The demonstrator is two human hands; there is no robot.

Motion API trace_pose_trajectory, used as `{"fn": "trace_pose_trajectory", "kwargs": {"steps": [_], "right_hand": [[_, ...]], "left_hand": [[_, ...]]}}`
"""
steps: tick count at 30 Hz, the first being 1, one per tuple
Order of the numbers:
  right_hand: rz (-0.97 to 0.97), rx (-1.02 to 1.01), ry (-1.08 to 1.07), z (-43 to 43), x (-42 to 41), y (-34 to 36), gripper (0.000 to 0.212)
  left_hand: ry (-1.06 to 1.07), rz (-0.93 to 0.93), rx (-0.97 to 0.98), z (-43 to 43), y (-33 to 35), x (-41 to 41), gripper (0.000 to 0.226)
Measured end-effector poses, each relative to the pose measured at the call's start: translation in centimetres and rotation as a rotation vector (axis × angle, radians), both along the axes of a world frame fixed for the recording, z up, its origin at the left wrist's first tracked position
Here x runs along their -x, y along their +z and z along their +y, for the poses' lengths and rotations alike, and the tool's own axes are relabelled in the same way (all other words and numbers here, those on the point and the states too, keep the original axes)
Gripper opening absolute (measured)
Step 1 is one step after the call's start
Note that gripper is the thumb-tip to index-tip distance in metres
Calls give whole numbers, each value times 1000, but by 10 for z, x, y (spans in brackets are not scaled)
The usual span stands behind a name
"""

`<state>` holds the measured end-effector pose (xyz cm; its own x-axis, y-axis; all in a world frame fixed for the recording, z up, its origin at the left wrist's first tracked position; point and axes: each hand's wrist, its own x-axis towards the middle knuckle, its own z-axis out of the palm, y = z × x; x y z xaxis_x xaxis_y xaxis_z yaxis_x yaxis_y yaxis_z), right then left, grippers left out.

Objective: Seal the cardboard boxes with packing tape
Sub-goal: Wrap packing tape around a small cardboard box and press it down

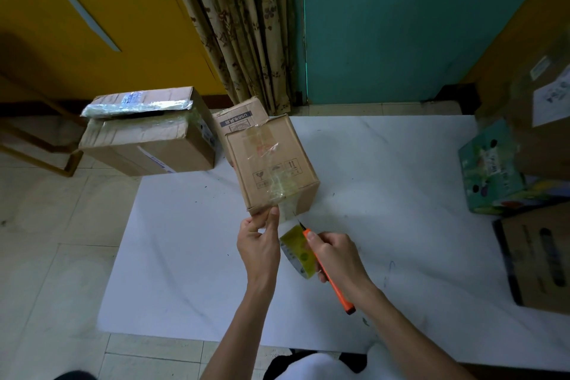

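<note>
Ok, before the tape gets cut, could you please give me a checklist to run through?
1. Left hand grips the box at its near corner: ok.
2. Tape strip runs from box to tape roll: ok.
3. Right hand holds the knife, blade out by the strip: ok.
4. Left thumb clear of the blade: cannot tell, it is close.
5. Older tape lies smooth on the box face: not ok, wrinkled.

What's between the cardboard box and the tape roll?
In the head view, a strip of clear tape joins box to roll, with the orange knife's blade at it.
</note>
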<state>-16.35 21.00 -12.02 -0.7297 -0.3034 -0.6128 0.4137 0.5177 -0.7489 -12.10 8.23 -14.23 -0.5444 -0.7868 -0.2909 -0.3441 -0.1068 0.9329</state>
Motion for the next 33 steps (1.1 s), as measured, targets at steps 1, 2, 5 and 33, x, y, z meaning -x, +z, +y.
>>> {"fn": "trace_pose_trajectory", "kwargs": {"steps": [1, 2, 5, 33], "right_hand": [[-15, 18, -36, -1, -2, -2, 45], [-25, 30, -70, -2, -4, -5, 45], [-88, 85, -200, -3, -8, -11, 47], [305, -74, -16, 11, -4, -34, 51]], "left_hand": [[-3, 2, 3, 0, 0, 0, 7], [-6, 4, 3, 0, 0, -1, 7], [-3, 15, -13, 1, -1, -1, 7], [-112, 44, 93, -7, -10, -2, 9]]}}
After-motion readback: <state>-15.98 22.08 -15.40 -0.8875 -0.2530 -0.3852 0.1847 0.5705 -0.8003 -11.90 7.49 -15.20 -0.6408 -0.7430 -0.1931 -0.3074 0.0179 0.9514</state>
